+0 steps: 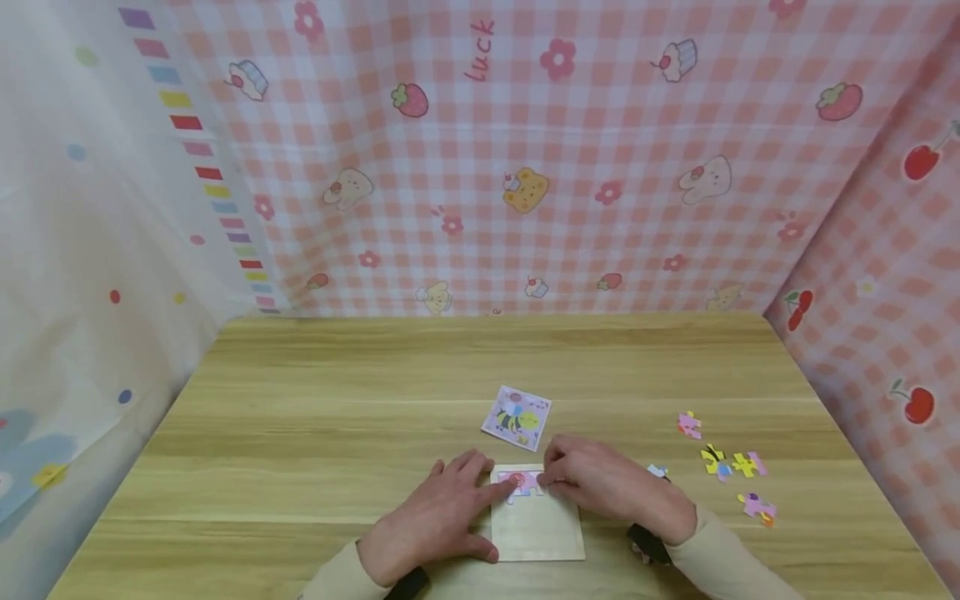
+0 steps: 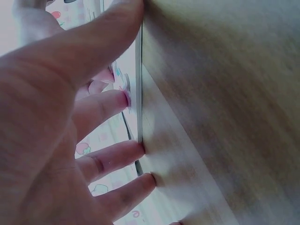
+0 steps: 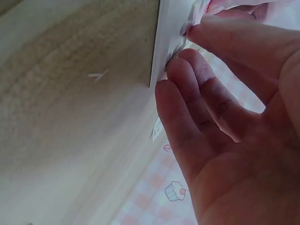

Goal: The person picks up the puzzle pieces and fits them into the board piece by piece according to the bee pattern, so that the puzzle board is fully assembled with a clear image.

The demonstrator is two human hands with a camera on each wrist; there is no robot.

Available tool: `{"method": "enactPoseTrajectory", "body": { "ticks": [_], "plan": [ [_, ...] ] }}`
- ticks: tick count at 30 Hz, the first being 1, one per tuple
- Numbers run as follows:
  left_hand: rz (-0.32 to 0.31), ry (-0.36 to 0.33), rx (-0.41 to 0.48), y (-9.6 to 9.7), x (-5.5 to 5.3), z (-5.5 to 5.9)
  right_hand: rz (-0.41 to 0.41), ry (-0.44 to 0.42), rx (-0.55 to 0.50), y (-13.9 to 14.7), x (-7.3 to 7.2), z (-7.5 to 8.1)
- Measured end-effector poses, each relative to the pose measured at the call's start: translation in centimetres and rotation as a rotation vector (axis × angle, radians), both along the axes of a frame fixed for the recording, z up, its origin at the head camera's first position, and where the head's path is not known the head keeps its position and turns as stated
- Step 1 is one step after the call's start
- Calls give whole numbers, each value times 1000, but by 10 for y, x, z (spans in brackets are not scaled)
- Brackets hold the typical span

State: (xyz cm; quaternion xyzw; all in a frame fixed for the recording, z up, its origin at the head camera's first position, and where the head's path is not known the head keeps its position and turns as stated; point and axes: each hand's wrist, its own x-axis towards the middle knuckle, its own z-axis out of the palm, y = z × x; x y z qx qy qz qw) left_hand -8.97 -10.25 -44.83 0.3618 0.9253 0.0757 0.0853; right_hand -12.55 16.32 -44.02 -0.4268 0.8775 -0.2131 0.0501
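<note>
A shallow square puzzle tray (image 1: 537,533) lies on the table, with joined pink and lilac jigsaw pieces (image 1: 525,481) along its far edge. My left hand (image 1: 442,512) spreads over the tray's left side. Its index fingertip presses on the pieces, and its thumb rests at the near left corner. At the far right corner, my right hand (image 1: 600,479) pinches a puzzle piece (image 3: 186,29) between thumb and fingers; the hand partly hides this piece. Beyond the tray lies a square picture card (image 1: 517,418) with a bee on it.
Several loose puzzle pieces lie to the right, among them a yellow and black one (image 1: 715,460), a yellow and pink one (image 1: 748,464) and a pink one (image 1: 689,425). Another piece (image 1: 657,471) is partly hidden behind the right wrist. Checked curtains (image 1: 525,150) stand behind the table (image 1: 337,383).
</note>
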Motion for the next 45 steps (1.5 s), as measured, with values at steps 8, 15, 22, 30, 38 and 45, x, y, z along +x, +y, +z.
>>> {"method": "enactPoseTrajectory", "body": {
  "ticks": [8,15,22,30,38,45],
  "plan": [
    [15,-29,11,-1,-3,-2,25,-48,17,3,-1,-1],
    [16,-50,-1,-7,-2,1,25,-63,19,0,-2,-2],
    [-41,29,18,-6,-5,-3,6,-71,20,-2,0,-2],
    [-65,-65,38,-5,-14,-4,-18,-73,22,3,-1,-2],
    [-49,-113,65,-3,-12,-6,-103,-89,-8,8,6,0],
    [-27,-146,64,-2,-12,-7,-188,-17,-32,20,13,9]
  ]
}}
